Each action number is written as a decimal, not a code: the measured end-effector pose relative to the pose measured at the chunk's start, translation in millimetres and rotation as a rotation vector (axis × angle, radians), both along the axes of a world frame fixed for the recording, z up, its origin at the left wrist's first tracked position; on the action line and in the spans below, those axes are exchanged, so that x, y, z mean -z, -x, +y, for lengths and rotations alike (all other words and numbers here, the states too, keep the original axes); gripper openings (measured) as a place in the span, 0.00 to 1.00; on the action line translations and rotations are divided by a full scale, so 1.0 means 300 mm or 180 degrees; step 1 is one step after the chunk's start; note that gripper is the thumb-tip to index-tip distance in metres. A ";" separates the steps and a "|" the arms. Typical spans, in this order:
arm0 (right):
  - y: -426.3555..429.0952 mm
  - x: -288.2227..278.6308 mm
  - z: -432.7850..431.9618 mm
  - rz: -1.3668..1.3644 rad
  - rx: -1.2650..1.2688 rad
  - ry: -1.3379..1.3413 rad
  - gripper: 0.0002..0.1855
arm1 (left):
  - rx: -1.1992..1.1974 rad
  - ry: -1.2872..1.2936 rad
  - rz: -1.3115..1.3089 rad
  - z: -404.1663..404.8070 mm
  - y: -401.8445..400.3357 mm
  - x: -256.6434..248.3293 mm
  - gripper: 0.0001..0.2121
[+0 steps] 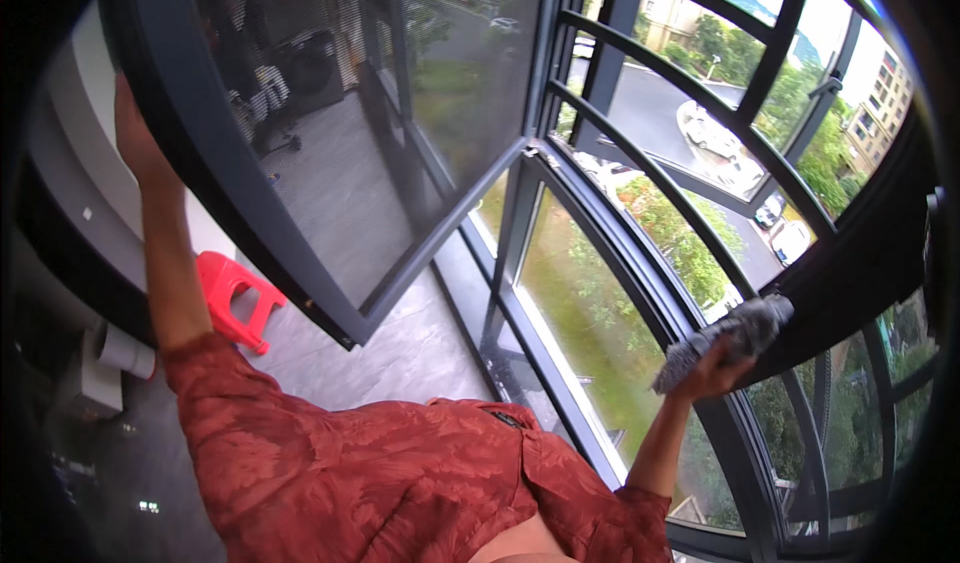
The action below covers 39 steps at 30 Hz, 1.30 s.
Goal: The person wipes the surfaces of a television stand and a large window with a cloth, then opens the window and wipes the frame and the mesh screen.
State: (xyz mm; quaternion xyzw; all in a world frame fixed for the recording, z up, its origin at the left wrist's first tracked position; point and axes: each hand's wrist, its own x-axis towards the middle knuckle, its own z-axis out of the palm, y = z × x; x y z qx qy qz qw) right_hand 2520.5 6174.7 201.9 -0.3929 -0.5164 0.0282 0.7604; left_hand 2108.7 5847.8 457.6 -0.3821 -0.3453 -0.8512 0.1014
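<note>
My right hand (716, 371) grips a grey fluffy cloth (731, 330). The cloth lies against the dark frame (806, 315) at the right side of the window opening. At the far left, my left hand (139, 139) is on the outer edge of a swung-in window screen sash (247, 210), its fingers partly hidden by the frame. Grey mesh (352, 180) fills this sash. Beyond the window track (626, 233) run curved dark guard bars (660, 165).
A red plastic stool (236, 300) stands on the grey floor below the sash. Fixed lower glass (592, 300) shows grass outside. Beyond the bars, an outer pane frame (690, 180) hangs open above a road with parked cars. A white pipe (124, 353) is at lower left.
</note>
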 end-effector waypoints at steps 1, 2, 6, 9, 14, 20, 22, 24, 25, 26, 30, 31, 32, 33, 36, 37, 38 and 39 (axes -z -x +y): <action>0.051 0.030 0.032 -0.0315 -0.0110 0.0013 0.21 | 0.0113 0.0046 -0.0126 -0.007 0.006 0.054 0.35; 0.125 0.042 0.068 -0.0659 -0.0201 -0.0287 0.13 | 0.0202 0.0177 -0.0062 -0.016 0.015 0.115 0.37; 0.541 -0.085 0.049 0.0565 -0.2528 0.0357 0.10 | -0.0516 0.1321 0.1609 -0.018 -0.072 0.432 0.40; 0.861 -0.078 0.096 0.0575 -0.3142 0.0164 0.15 | -0.0766 0.1621 0.0267 0.041 -0.216 0.427 0.23; 1.270 -0.109 -0.238 -0.0062 -0.2534 -0.0698 0.22 | -0.0944 0.1485 0.0680 0.058 -0.179 0.423 0.20; 1.276 0.002 -0.636 -0.0872 -0.4089 -0.2555 0.18 | -0.1162 0.1148 0.0227 0.014 0.023 0.451 0.20; 1.325 0.024 -0.581 -0.1322 -0.3988 -0.2895 0.18 | -0.1211 0.1198 0.0205 0.003 0.078 0.443 0.22; 1.392 0.052 -0.424 -0.1527 -0.3557 -0.2901 0.16 | -0.1204 0.1380 0.0138 -0.005 0.111 0.443 0.25; 1.424 0.126 -0.300 -0.1799 -0.3625 -0.2425 0.13 | -0.1150 0.1403 0.0106 -0.001 0.118 0.438 0.25; 1.443 0.121 -0.207 -0.1514 -0.2679 -0.2263 0.15 | -0.1140 0.1417 0.0042 -0.011 0.120 0.438 0.25; 1.476 0.126 0.343 -0.0434 -0.2136 0.0497 0.19 | -0.1180 0.1192 -0.0056 0.042 0.111 0.410 0.28; 1.472 0.187 0.491 -0.0219 -0.1860 0.1123 0.20 | -0.1034 0.1187 -0.0001 0.069 0.104 0.396 0.29; 1.482 0.128 0.348 0.0071 -0.3132 0.2241 0.21 | -0.1098 0.1203 -0.0130 0.027 0.129 0.437 0.30; 1.496 0.127 0.297 -0.0183 -0.2373 0.1312 0.22 | -0.0978 0.1222 -0.0072 0.049 0.129 0.429 0.30; 1.531 0.167 -0.096 -0.0082 -0.2495 -0.0037 0.24 | -0.0970 0.1142 -0.0030 0.038 0.145 0.433 0.30; 1.504 0.179 -0.258 -0.0160 -0.2735 -0.0515 0.26 | -0.0985 0.1129 -0.0029 0.023 0.153 0.437 0.31; 1.463 0.194 -0.374 -0.0346 -0.3225 -0.0976 0.28 | -0.1080 0.1171 -0.0074 0.013 0.155 0.434 0.31; 1.397 0.163 -0.460 -0.0484 -0.3861 -0.0987 0.28 | -0.1091 0.1201 0.0002 0.006 0.159 0.440 0.30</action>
